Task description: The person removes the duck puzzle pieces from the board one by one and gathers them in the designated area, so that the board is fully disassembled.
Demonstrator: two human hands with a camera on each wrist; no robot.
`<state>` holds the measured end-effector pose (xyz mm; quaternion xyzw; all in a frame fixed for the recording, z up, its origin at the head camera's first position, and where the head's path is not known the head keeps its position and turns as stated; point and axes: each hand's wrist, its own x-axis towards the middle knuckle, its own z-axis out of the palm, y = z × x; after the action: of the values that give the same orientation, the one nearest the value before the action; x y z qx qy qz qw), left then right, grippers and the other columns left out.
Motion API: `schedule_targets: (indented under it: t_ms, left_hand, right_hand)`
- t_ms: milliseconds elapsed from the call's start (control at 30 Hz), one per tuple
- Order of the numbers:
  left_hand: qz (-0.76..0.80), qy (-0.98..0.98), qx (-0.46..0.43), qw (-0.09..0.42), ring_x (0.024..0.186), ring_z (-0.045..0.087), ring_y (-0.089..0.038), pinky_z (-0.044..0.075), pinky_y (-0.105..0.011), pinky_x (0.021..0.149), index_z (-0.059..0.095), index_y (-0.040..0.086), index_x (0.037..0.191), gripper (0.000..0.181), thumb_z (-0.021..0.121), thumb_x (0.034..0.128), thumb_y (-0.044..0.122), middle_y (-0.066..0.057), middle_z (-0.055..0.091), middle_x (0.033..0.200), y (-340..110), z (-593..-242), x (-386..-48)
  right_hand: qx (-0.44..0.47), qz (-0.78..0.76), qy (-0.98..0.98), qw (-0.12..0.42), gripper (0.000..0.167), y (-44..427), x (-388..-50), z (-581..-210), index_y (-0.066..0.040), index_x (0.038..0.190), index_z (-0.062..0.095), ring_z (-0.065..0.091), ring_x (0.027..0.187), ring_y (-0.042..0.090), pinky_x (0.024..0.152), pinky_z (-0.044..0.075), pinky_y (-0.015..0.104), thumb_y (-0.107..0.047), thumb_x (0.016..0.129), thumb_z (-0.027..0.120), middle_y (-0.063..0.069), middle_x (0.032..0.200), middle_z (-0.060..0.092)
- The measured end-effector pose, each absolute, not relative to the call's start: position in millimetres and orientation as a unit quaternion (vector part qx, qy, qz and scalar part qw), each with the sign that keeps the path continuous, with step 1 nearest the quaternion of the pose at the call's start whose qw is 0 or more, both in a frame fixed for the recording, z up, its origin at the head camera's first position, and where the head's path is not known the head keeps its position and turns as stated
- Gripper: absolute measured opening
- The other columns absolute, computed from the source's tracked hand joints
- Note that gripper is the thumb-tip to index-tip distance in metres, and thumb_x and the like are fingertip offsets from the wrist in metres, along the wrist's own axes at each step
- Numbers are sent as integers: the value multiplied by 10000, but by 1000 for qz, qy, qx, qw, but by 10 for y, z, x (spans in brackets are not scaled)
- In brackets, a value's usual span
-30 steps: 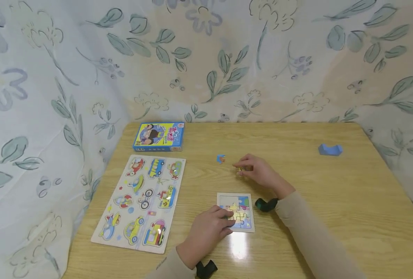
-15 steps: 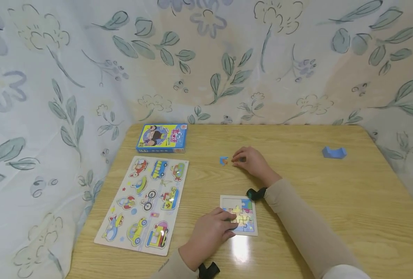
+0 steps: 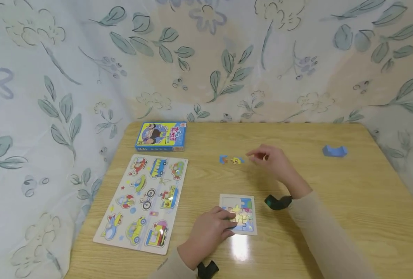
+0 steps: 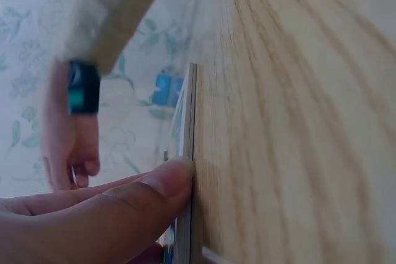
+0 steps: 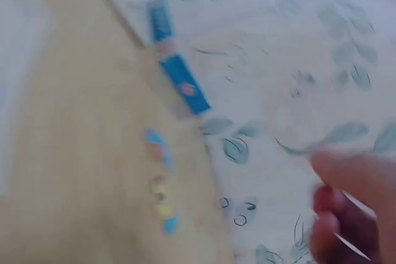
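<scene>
1. Only properly legible bit, on the lid of the blue and yellow box [image 3: 161, 136] at the back left of the worktop [image 3: 279, 141]: big pinkish-red Chinese characters that look like 真心话, running sideways to the head camera.
2. Same lid, right-hand corner: a tiny reddish logo, too small to make out.
3. Near side of that box has pale marks on blue; they might be lettering, but I can't read them. The right wrist cam just gives blur there.
4. Left sleeve [image 3: 175, 266]: a short line of dark print near the cuff, illegible.
5. Boat piece [image 3: 169, 197]: what looks like an anchor sign.
</scene>
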<state>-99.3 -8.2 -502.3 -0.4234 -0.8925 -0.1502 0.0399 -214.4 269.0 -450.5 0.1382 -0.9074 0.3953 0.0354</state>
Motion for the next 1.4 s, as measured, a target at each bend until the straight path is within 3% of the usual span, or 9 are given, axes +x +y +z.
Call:
schedule_targets:
  t_ms: [67, 200, 467, 733, 967, 1100, 1167, 1267, 1400]
  left_hand:
    - [-147, -895, -419, 38, 1154, 610, -73, 534, -207, 961, 834, 280, 1139, 232, 802, 926, 365, 139, 706, 1272, -101, -5007, -989]
    - [-141, -899, -414, 38, 1153, 607, -67, 539, -206, 951, 835, 286, 1135, 236, 807, 917, 371, 150, 708, 1261, -127, -4984, -977]
    - [-138, -899, -414, 49, 1140, 608, -58, 526, -193, 962, 835, 299, 1136, 243, 804, 915, 394, 166, 707, 1259, -78, -5029, -974]
    - [-145, -895, -418, 49, 1123, 610, -65, 538, -195, 938, 834, 293, 1141, 245, 808, 916, 387, 153, 712, 1255, -57, -5009, -994]
    - [-146, -899, -412, 42, 1136, 610, -62, 539, -193, 937, 835, 294, 1137, 245, 809, 912, 388, 156, 709, 1259, -63, -4991, -1017]
    - [-148, -899, -410, 43, 1135, 611, -56, 543, -189, 926, 836, 297, 1131, 245, 808, 908, 395, 159, 708, 1258, -56, -4992, -1023]
    - [-149, -899, -410, 43, 1138, 610, -54, 541, -186, 929, 837, 299, 1127, 241, 806, 909, 396, 161, 707, 1257, -52, -4995, -1025]
    - [-155, -898, -411, 38, 1143, 613, -53, 540, -188, 936, 836, 295, 1125, 239, 804, 909, 392, 158, 708, 1258, -52, -4999, -1017]
    - [-159, -898, -408, 32, 1143, 614, -50, 549, -186, 916, 836, 293, 1125, 235, 806, 909, 381, 158, 709, 1255, -60, -5004, -998]
  right_hand:
    - [203, 380, -902, -15, 144, 2652, -1937, -4539, -85, 1105, 817, 545, 765, 140, 656, 478, 290, -81, 985, 738, -50, 869, 647]
    - [297, 340, -888, -87, 196, 2558, -1580, -4813, -152, 1168, 815, 486, 755, 36, 648, 466, 222, -151, 982, 753, -115, 939, 595]
    - [303, 305, -903, -19, 229, 2529, -1325, -5028, -158, 1180, 807, 465, 774, 48, 652, 458, 220, -128, 955, 779, -56, 994, 512]
    - [293, 348, -891, -9, 250, 2612, -1348, -5073, -211, 1131, 712, 504, 754, 52, 641, 490, 215, -181, 915, 835, -34, 1184, 524]
    - [299, 394, -869, 1, 293, 2631, -1416, -5102, -207, 1136, 688, 516, 802, 90, 669, 477, 244, -183, 897, 855, -91, 1088, 602]
    - [258, 448, -856, -13, 285, 2645, -1434, -5141, -178, 1130, 703, 566, 885, 118, 772, 501, 255, -107, 895, 846, -84, 1050, 643]
    - [213, 503, -837, -28, 262, 2662, -1453, -5139, -113, 1124, 690, 616, 915, 111, 799, 535, 245, -24, 908, 809, -14, 1050, 670]
    - [127, 595, -792, -56, 215, 2715, -1530, -5119, 0, 1130, 604, 702, 920, 120, 757, 603, 276, 74, 956, 704, 126, 1075, 680]
    - [66, 594, -801, -27, 216, 2852, -1763, -5116, 65, 1150, 547, 731, 871, 130, 682, 614, 273, 93, 974, 669, 219, 1082, 703]
